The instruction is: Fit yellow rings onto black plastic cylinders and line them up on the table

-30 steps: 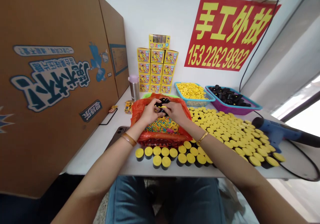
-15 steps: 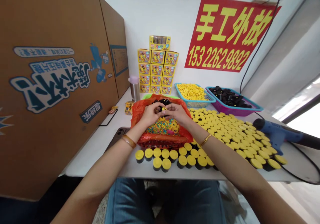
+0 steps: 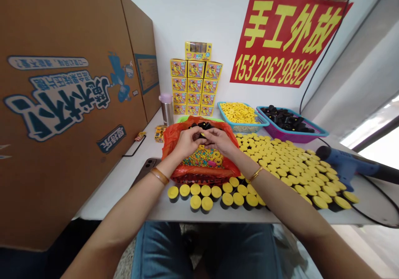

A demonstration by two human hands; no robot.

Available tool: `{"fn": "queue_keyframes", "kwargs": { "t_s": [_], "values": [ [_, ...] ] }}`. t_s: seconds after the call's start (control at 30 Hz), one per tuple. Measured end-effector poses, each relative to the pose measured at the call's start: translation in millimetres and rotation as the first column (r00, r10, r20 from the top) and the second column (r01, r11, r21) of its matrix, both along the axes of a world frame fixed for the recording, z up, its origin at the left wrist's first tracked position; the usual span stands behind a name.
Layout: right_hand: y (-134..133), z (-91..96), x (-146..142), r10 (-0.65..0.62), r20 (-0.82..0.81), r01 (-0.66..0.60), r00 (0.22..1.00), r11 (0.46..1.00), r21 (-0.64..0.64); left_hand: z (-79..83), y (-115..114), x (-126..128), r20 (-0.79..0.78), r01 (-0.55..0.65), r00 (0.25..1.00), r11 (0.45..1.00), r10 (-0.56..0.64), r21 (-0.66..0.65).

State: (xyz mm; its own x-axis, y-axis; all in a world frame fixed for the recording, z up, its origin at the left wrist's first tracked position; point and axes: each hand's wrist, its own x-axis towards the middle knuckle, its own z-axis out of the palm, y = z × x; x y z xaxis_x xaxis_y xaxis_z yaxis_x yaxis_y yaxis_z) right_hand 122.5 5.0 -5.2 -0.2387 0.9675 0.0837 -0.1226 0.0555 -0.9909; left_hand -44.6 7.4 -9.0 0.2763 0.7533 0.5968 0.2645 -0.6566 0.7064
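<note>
Over a basket lined with a red plastic bag [image 3: 174, 171], my left hand [image 3: 188, 141] and my right hand [image 3: 220, 141] meet fingertip to fingertip. Both are closed around a small black cup with a yellow lid [image 3: 203, 135], mostly covered by the fingers. Below them in the bag lie many small coloured candy beads [image 3: 196, 158], a few yellow lids [image 3: 217, 160] and a pink piece [image 3: 212, 163]. More black cups [image 3: 204, 125] sit at the back of the bag, just behind my fingers.
Yellow-lidded black cups [image 3: 280, 162] cover the table's right side and front. Behind stand a blue basket of yellow lids [image 3: 246, 126], a purple basket of black cups [image 3: 286, 135], stacked yellow boxes [image 3: 195, 83] and a flask [image 3: 167, 110]. A carton [image 3: 62, 146] and a blue power tool [image 3: 346, 164] flank them.
Both hands stay together over the bag and have turned slightly around the cup, so less of its yellow lid shows. The camera view has shifted a little.
</note>
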Motion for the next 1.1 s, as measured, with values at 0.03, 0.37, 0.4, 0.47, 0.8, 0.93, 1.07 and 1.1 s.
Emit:
{"fn": "queue_keyframes", "kwargs": {
  "t_s": [0.03,0.37,0.4,0.47,0.8,0.93,1.07,1.1],
  "values": [
    [-1,1.3,0,0.036,-0.002,-0.036,0.999,0.994,-0.104,1.4,-1,1,0.032,0.010,0.999,1.000,-0.009,-0.018],
    [-4,3.4,-21,-0.166,0.135,0.181,0.977,0.977,-0.113,4.1,2,10,0.196,0.046,0.979,0.890,0.049,-0.453],
    [-4,2.2,-23,-0.184,0.148,0.198,0.972,0.976,-0.086,3.0,4,11,0.162,0.046,0.986,0.884,0.034,-0.465],
    [-3,-0.1,-27,-0.194,0.149,0.207,0.970,0.975,-0.076,1.8,6,14,0.143,0.064,0.990,0.906,-0.004,-0.418],
    [-4,-8.1,-33,-0.097,0.139,0.106,0.985,0.993,-0.052,5.3,0,17,-0.025,-0.074,0.997,0.966,0.070,-0.248],
    [-4,-8.5,-32,-0.090,0.126,0.102,0.988,0.991,-0.089,9.4,-3,18,-0.059,-0.067,0.997,0.968,0.054,-0.243],
    [-6,-2.4,-32,-0.060,0.063,0.070,0.996,0.983,-0.171,13.9,-3,16,-0.070,-0.075,0.995,0.991,0.068,-0.110],
    [-7,-0.5,-31,-0.036,0.038,0.043,0.999,0.978,-0.205,14.2,-3,16,-0.069,-0.051,0.997,0.997,0.046,-0.062]
  ]
}}
